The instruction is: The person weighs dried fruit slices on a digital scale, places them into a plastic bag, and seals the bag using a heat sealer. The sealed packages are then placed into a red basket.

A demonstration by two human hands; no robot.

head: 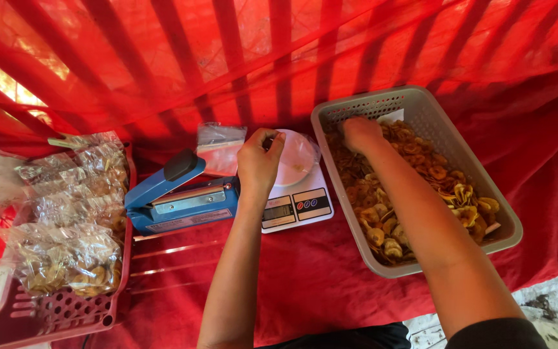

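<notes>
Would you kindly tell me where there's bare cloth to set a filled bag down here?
The widest free patch of red cloth lies in front of the digital scale, between the left forearm and the grey basket. A narrower strip runs below the blue heat sealer, beside the red crate. The row around the left hand is crowded.

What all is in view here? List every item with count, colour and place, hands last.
Grey basket: one, grey, right, full of chips.
Chips: many, golden brown, loose in the grey basket.
Scale: one, white, centre, a clear bag on its pan.
Clear bag: one, transparent, on the scale.
Heat sealer: one, blue with black handle, left of the scale.
Empty bags: small stack, clear, behind the sealer.
Red basket: one, red, far left.
Packed bags: several, clear, in the red basket.
Cloth: red, under everything.
Left hand: at the clear bag's edge.
Right hand: in the chips.
</notes>
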